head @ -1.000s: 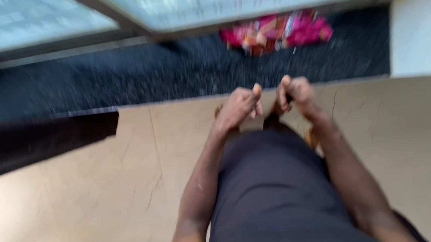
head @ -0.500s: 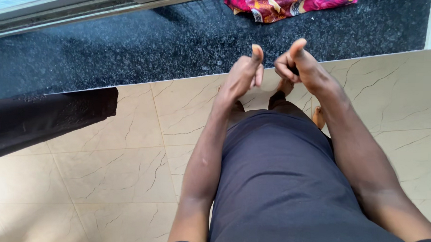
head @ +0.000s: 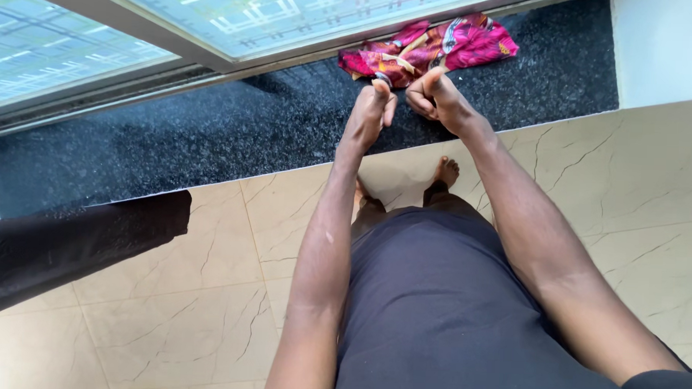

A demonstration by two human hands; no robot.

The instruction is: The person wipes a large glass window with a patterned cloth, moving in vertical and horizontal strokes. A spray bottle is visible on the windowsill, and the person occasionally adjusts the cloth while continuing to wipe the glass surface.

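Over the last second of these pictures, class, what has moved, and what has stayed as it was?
Both fists, thumbs up, have risen in the picture: the left hand and right hand now show against the pink patterned cloth on the dark stone strip, instead of the tile edge. Nothing was taken hold of or let go. The cloth, the beige tiles and the bare feet keep their places.

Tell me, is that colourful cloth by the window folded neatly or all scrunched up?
Scrunched up. The pink patterned cloth lies in a crumpled heap on the dark speckled ledge, bunched unevenly with no flat folds.
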